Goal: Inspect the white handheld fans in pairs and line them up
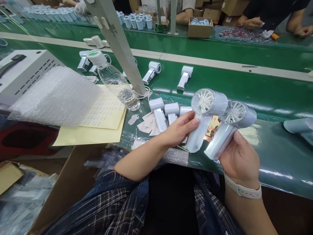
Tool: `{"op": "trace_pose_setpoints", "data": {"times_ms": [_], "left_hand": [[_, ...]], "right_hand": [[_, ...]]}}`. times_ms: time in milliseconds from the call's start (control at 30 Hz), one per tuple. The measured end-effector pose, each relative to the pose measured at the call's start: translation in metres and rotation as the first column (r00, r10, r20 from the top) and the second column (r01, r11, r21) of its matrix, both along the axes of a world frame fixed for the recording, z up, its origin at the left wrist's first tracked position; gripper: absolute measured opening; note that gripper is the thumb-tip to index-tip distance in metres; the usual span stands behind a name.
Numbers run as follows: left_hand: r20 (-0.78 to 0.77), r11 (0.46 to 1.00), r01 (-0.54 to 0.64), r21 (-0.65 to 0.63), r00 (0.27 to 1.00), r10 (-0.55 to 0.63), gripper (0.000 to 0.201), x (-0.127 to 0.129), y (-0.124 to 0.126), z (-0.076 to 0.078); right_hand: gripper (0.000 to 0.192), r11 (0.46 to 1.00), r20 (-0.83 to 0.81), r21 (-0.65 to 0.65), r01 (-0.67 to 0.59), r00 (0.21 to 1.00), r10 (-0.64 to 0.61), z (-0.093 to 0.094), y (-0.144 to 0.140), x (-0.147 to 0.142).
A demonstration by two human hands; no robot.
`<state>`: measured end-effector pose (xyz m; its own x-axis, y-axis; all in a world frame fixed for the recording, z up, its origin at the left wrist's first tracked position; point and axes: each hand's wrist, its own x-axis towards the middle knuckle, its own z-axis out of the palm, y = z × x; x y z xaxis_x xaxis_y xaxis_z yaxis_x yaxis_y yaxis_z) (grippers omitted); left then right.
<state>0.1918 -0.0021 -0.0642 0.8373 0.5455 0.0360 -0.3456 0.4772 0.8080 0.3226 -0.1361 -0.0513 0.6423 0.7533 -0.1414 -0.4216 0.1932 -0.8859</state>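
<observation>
My left hand [179, 130] grips the handle of a pale blue handheld fan [204, 114], its round grille facing up. My right hand [241, 160], with a white watch band on the wrist, holds a second matching fan [231, 125] by the handle, right beside the first. Both fans hover above the near edge of the green conveyor belt [269, 94]. Three more fans [166, 112] lie on the belt just left of my left hand.
A clear water bottle [114, 81] leans beside a grey slanted post [119, 42]. Yellow sticker sheets [102, 120] and bubble wrap [53, 96] lie at left. More fans [184, 76] rest on the belt. Other people's hands [254, 23] and a cardboard box [200, 27] sit across.
</observation>
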Motion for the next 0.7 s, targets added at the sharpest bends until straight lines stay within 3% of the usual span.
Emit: {"op": "trace_pose_setpoints", "data": {"times_ms": [300, 700], "left_hand": [[-0.035, 0.996, 0.045, -0.072, 0.998, -0.047, 0.076, 0.001, 0.001, -0.002], [-0.036, 0.997, 0.081, 0.003, 0.996, -0.081, 0.074, 0.002, 0.0, -0.003]], "right_hand": [[0.033, 0.996, 0.12, -0.036, 0.077, 0.99, -0.073, 0.002, -0.009, 0.0], [0.03, 0.999, 0.079, -0.02, 0.049, 0.996, -0.048, 0.002, -0.011, 0.001]]}}
